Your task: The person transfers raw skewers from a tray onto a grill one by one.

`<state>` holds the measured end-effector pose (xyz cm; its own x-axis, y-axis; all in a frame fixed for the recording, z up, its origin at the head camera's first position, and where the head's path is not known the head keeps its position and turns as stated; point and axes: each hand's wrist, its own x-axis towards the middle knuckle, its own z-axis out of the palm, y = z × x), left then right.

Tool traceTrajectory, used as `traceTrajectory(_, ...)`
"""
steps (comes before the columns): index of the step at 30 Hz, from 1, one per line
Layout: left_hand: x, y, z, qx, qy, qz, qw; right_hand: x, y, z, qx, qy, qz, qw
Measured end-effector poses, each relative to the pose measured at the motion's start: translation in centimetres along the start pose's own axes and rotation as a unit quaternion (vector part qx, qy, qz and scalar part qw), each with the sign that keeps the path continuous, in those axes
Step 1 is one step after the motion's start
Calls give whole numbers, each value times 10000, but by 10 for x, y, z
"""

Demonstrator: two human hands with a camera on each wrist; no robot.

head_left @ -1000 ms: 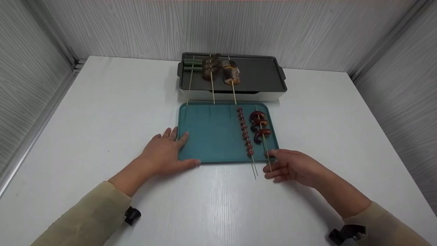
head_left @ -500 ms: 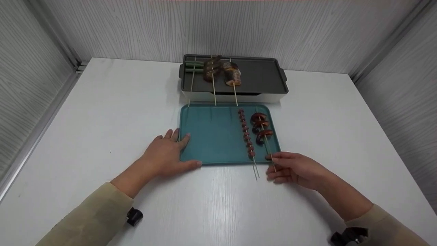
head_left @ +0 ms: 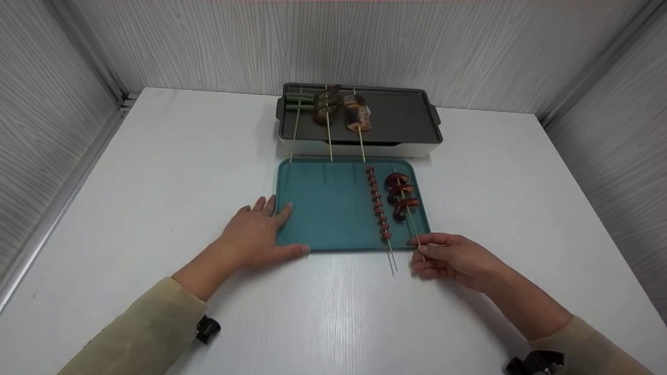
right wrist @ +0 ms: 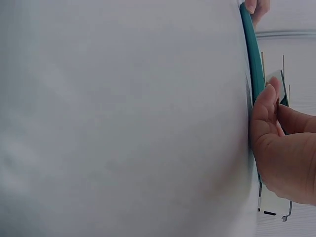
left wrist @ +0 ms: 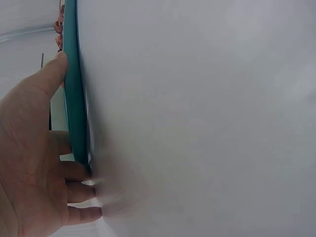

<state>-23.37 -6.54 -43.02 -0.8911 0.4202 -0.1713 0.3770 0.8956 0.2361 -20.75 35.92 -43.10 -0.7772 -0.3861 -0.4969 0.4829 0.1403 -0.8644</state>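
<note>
A teal tray (head_left: 323,208) lies on the white table. My left hand (head_left: 252,234) rests at its front left corner, fingers spread along the side and thumb along the front edge; the left wrist view shows the thumb (left wrist: 52,74) against the rim. At the front right corner my right hand (head_left: 458,263) pinches the stick of a skewer (head_left: 408,202) threaded with curled, glossy red-brown pieces, which overlap the tray. Left of it, a skewer of small reddish pieces (head_left: 379,208) lies on the tray, its two thin prongs poking past the front edge.
Behind the tray stands a dark grill plate (head_left: 404,117) on a white base. Across its left half lie a skewer of green stalks (head_left: 299,108), one of dark brown curled meat (head_left: 321,112) and one with a thick browned chunk (head_left: 358,115); their sticks reach towards the tray.
My right thumb and fingers have closed on the skewer's stick, and its near end has swung slightly right. The left hand keeps its place on the tray.
</note>
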Motion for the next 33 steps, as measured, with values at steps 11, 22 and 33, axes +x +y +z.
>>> traceTrajectory(11,-2,2,-1,-13,-18,1,10000,-9,-2,-2,-141,251,-67,9996)
traceTrajectory(22,-2,2,-1,45,-23,5,10000,-22,-8,-6,-311,193,-111,9993)
traceTrajectory(33,-1,3,-1,0,-42,1,10000,-36,-19,-7,-402,201,-271,9986)
